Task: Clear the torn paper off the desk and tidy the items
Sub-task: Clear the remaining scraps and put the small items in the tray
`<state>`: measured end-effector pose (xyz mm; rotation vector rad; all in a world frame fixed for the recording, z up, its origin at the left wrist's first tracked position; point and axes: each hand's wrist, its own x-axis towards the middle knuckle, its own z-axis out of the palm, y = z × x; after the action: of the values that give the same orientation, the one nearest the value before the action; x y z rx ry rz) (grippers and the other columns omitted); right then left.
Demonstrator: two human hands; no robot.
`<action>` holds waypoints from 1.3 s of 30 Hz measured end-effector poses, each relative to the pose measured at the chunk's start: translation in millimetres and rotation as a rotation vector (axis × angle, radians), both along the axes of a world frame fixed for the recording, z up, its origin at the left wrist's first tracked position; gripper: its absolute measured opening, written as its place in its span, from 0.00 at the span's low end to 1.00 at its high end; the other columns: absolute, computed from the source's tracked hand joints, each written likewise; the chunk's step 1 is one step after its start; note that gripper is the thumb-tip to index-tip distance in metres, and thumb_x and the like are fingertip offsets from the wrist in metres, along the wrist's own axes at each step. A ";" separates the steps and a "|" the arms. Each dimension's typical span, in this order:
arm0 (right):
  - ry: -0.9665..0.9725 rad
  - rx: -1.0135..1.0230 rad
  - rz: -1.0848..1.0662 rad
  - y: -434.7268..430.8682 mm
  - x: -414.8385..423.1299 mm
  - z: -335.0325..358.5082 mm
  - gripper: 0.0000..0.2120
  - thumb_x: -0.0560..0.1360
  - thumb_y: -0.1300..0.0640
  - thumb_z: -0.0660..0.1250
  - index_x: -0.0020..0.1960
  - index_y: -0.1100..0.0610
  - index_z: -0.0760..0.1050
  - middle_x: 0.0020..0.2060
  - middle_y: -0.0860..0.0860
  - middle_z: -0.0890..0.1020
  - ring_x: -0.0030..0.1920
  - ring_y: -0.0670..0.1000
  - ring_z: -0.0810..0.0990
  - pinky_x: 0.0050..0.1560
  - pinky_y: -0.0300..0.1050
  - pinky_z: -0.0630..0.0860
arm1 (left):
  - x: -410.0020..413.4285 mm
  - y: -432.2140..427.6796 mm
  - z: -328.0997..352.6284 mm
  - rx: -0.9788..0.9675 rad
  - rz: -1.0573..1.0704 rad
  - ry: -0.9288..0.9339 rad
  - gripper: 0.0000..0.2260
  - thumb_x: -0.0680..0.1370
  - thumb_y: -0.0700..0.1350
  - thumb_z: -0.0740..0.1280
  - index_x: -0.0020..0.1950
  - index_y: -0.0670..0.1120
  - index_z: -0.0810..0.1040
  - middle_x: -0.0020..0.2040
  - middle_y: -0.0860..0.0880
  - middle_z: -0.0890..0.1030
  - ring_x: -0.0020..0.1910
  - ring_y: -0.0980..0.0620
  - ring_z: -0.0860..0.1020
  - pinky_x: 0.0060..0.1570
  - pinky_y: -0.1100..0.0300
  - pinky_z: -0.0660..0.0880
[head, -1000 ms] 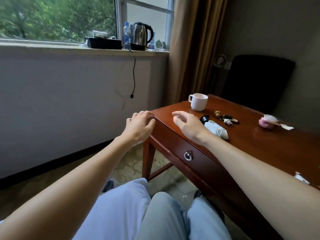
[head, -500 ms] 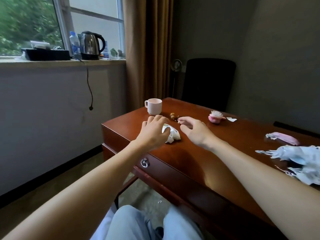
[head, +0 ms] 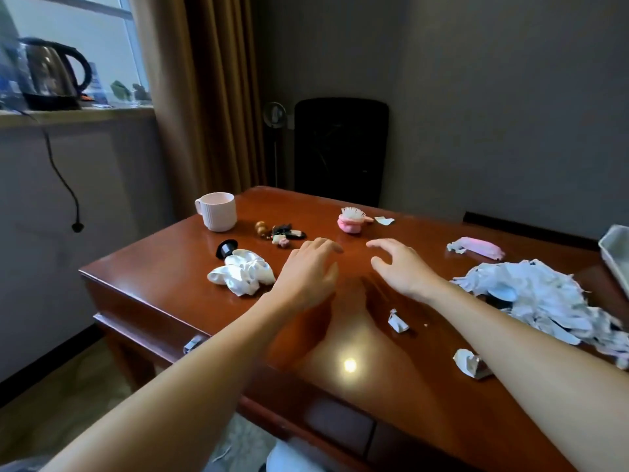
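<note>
A heap of torn white paper (head: pixel 541 298) lies on the right of the brown wooden desk (head: pixel 163 284). Two loose scraps lie nearer me, a small scrap (head: pixel 397 321) and a crumpled scrap (head: pixel 471 364); a tiny scrap (head: pixel 384 220) sits at the back. My left hand (head: pixel 309 270) hovers over the desk's middle with relaxed fingers, just right of a white satin scrunchie (head: pixel 243 275). My right hand (head: pixel 398 267) hovers beside it, fingers spread, holding nothing.
On the desk: a pink ribbed mug (head: pixel 218 211), a black cap (head: pixel 225 248), keys with charms (head: pixel 280 233), a pink brush (head: pixel 350 221), a pink cloth item (head: pixel 476 248), a grey tray (head: pixel 617 257) at the right edge. A black chair (head: pixel 340 151) stands behind; a kettle (head: pixel 51 76) on the sill.
The view has swung right, bringing the paper heap into sight. My left hand has left the scrunchie and both hands have moved right over the desk's middle.
</note>
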<state>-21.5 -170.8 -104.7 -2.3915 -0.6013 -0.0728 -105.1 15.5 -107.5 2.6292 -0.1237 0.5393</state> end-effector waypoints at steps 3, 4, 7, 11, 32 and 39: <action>-0.023 -0.035 -0.014 -10.0 20.8 -5.9 0.19 0.81 0.54 0.59 0.71 0.49 0.70 0.74 0.47 0.67 0.74 0.50 0.64 0.72 0.49 0.62 | 18.4 -13.0 -5.5 0.010 -0.006 0.030 0.15 0.81 0.44 0.60 0.68 0.51 0.73 0.71 0.51 0.72 0.69 0.50 0.69 0.68 0.53 0.65; -0.024 -0.048 -0.020 -12.8 29.6 -8.1 0.19 0.81 0.54 0.59 0.72 0.49 0.69 0.75 0.48 0.66 0.75 0.50 0.62 0.72 0.49 0.61 | 26.9 -17.6 -8.4 0.011 -0.005 0.051 0.15 0.82 0.45 0.60 0.68 0.51 0.73 0.71 0.51 0.72 0.69 0.50 0.68 0.69 0.53 0.65; -0.008 -0.107 -0.032 -18.7 57.2 -16.6 0.20 0.81 0.53 0.59 0.73 0.49 0.68 0.76 0.48 0.63 0.76 0.51 0.59 0.74 0.50 0.58 | 54.0 -27.4 -18.6 0.025 -0.031 0.106 0.15 0.82 0.45 0.59 0.69 0.51 0.72 0.71 0.51 0.72 0.69 0.50 0.68 0.70 0.52 0.65; 0.003 -0.127 -0.056 -21.7 93.6 -29.3 0.21 0.81 0.51 0.59 0.74 0.47 0.66 0.78 0.47 0.60 0.77 0.53 0.58 0.75 0.54 0.58 | 93.6 -38.0 -30.9 0.048 -0.036 0.137 0.15 0.81 0.46 0.58 0.68 0.52 0.73 0.69 0.51 0.73 0.68 0.49 0.68 0.69 0.50 0.61; 0.007 -0.335 -0.108 -6.9 170.5 -43.0 0.24 0.81 0.41 0.50 0.76 0.43 0.61 0.76 0.51 0.63 0.75 0.58 0.59 0.72 0.57 0.57 | 165.7 -32.1 -43.9 0.075 0.072 0.009 0.12 0.81 0.46 0.59 0.61 0.49 0.78 0.62 0.47 0.75 0.59 0.47 0.71 0.62 0.52 0.70; 0.061 -0.298 0.000 -22.2 131.4 -34.5 0.24 0.77 0.42 0.55 0.72 0.43 0.67 0.74 0.50 0.67 0.74 0.54 0.63 0.73 0.57 0.63 | 152.6 -37.8 -39.7 0.145 0.074 0.056 0.16 0.81 0.48 0.57 0.67 0.48 0.72 0.66 0.46 0.72 0.63 0.45 0.69 0.64 0.50 0.65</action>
<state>109.9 -192.9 -139.2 -2.6693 -0.6192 0.0959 47.5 -22.2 -147.2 2.7969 -0.0504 0.4980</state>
